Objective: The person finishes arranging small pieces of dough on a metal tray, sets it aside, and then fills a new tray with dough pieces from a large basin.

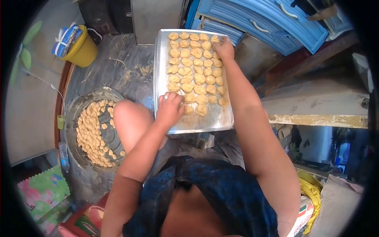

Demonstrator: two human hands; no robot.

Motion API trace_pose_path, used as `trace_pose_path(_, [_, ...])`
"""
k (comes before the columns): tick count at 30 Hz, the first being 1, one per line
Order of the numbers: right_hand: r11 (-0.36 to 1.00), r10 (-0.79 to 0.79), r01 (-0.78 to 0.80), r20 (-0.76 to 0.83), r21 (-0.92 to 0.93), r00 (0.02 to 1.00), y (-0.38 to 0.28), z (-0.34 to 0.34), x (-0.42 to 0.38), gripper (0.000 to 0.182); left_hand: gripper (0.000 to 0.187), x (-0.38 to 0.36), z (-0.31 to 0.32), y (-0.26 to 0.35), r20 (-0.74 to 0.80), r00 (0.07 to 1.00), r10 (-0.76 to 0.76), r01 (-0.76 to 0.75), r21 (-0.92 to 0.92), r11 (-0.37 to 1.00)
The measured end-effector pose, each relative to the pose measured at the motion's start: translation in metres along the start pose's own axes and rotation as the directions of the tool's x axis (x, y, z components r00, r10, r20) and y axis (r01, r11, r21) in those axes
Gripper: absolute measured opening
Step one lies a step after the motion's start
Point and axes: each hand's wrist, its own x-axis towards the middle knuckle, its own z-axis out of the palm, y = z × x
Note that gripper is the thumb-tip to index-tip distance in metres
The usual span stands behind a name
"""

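Note:
A shallow metal tray lies across my knees, bearing several rows of pale yellow, flattened dough pieces. At the tray's far right corner, my right hand has its fingers bent against one dough piece at the end of the top row. My left hand, with a ring on one finger, rests over the near left part of the tray. Its fingers curl downward, and whatever lies under them is hidden. On the floor to my left is a wide, round dark basin with many smaller dough lumps along its left side.
A yellow bucket holding a blue-and-white bundle stands by the left wall. Blue drawers and a wooden shelf edge border my right side. A plastic bottle stands beside the basin, and a floral cloth lies at lower left.

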Motion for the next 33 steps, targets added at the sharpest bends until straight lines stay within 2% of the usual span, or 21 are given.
trace_pose_path(6, [0.999,-0.052,0.052,0.041,0.005,0.998,0.001,0.0,0.012,0.066,0.023,-0.001,-0.001,0.002,-0.015,1.0,-0.007,0.007,0.027,1.0])
trace_pose_path(8, [0.998,0.004,-0.004,0.009,0.063,1.0,0.007,-0.011,0.011,0.064,0.023,0.0,-0.004,0.003,-0.021,1.0,-0.017,0.017,0.021,1.0])
trace_pose_path(10, [0.999,0.055,-0.053,0.193,-0.012,0.98,0.011,-0.03,-0.004,0.06,0.023,0.002,-0.006,0.004,-0.047,0.998,-0.042,0.043,0.014,0.999])
trace_pose_path(11, [0.999,0.042,-0.04,0.206,-0.013,0.978,0.016,-0.031,-0.014,0.06,0.023,0.002,-0.006,0.004,-0.062,0.998,-0.031,0.032,0.01,0.999])
trace_pose_path(14, [0.993,-0.053,0.083,0.327,-0.081,0.944,0.032,-0.025,-0.049,0.056,0.023,0.0,-0.003,0.003,-0.058,0.997,-0.054,0.053,-0.012,0.999])
trace_pose_path(16, [0.996,-0.056,0.048,0.1,0.079,0.993,0.03,-0.026,-0.065,0.055,0.023,-0.001,0.0,0.001,-0.041,0.995,-0.088,0.087,-0.018,0.996])
trace_pose_path(20, [0.995,-0.086,0.086,-0.004,0.042,0.996,0.037,-0.031,-0.071,0.051,0.023,-0.005,0.004,-0.001,-0.039,0.998,-0.051,0.051,0.021,0.998])
trace_pose_path(22, [0.994,-0.039,0.035,0.037,0.103,0.999,0.043,-0.049,-0.081,0.046,0.023,-0.007,0.002,-0.006,-0.073,0.996,-0.05,0.052,0.028,0.998])
trace_pose_path(24, [0.968,0.106,-0.169,0.308,0.186,0.945,0.064,-0.057,-0.096,0.042,0.023,-0.009,0.004,-0.006,-0.086,0.996,-0.039,0.039,-0.007,0.999])
trace_pose_path(26, [0.951,0.088,-0.217,0.478,0.222,0.874,0.068,-0.064,-0.132,0.047,0.023,-0.01,0.001,-0.005,-0.089,0.995,-0.04,0.038,-0.017,0.999])
trace_pose_path(27, [0.961,0.039,-0.152,0.431,0.231,0.902,0.092,-0.045,-0.138,0.05,0.022,-0.009,0.002,-0.007,-0.075,0.996,-0.038,0.039,0.0,0.999])
trace_pose_path(28, [0.985,0.017,-0.069,0.31,0.161,0.951,0.086,-0.043,-0.151,0.05,0.022,-0.009,0.003,-0.008,-0.052,0.998,-0.033,0.034,0.012,0.999])
trace_pose_path(29, [0.979,0.075,-0.12,0.258,0.164,0.963,0.078,-0.043,-0.159,0.05,0.02,-0.009,0.003,-0.005,-0.075,0.997,-0.012,0.012,0.0,1.0])
trace_pose_path(30, [0.996,0.044,-0.056,0.167,0.071,0.985,0.051,-0.055,-0.173,0.048,0.02,-0.01,0.004,0.0,-0.06,0.998,0.008,-0.009,-0.02,1.0])
trace_pose_path(33, [0.985,0.024,-0.04,0.093,0.17,0.995,0.063,-0.061,-0.18,0.046,0.02,-0.008,0.009,0.01,-0.034,0.989,0.141,-0.138,0.088,0.987])
